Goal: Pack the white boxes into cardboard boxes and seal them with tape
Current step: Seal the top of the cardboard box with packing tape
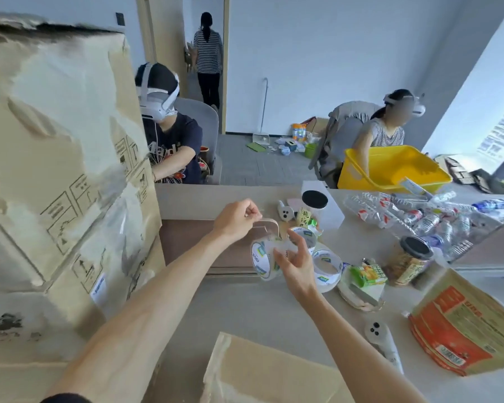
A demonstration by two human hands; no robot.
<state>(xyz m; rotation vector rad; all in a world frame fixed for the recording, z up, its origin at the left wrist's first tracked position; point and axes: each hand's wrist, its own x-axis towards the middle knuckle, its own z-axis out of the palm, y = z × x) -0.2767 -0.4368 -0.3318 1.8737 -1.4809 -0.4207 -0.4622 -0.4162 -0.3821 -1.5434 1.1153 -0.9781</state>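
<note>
Head view, nearest first: what is met at the bottom edge?
— A low cardboard box (274, 373), laid on the table (245, 312).
And beyond it?
— A clear tape roll (262, 261) is gripped by the right hand (296, 264), fingers curled round it. Green-and-white labels are printed inside its core.
And farther?
— Its loose end is pinched by the left hand (237, 221), just above the roll. A tall cardboard box (58, 170) is stood at the left.

A yellow tub (390, 170) stood at the far side of the table (245, 309), near a heap of plastic bottles (419, 216). An orange bag (463, 330) lay at the right edge, just beside a white controller (381, 341). Two seated persons (172, 141) wore white headsets.
</note>
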